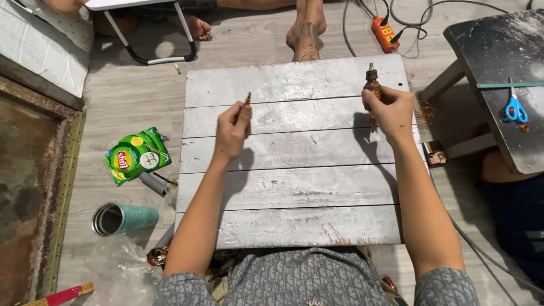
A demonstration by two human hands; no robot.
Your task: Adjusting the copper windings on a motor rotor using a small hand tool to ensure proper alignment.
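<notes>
Fingers of my left hand (232,129) are pinched narrow around a thin stick with an orange tip (247,101), held upright over the far left part of the grey plank board (294,187). My right hand (391,113) is wrapped around a small brown tool with a metal nose (372,79), raised above the board's far right edge; its lower end pokes out under the palm.

Judging by size first: the board carries nothing, so no finished piece shows on it, and I would call the work early or between pieces (the two held things are well apart, not yet brought together). On the floor to the left lie a green snack bag (136,154), a teal cup on its side (123,218) and a clear plastic bag (116,266). On the right, a dark stool (498,68) holds blue-handled scissors (515,107), and an orange power strip (385,33) sits far behind the board.

Hard to make out: what the brown tool is exactly, whether a cable runs to it, and what the stick's tip is made of. Another person's feet (306,28) are cut off at the far edge, and the lower part of my lap is hidden.
</notes>
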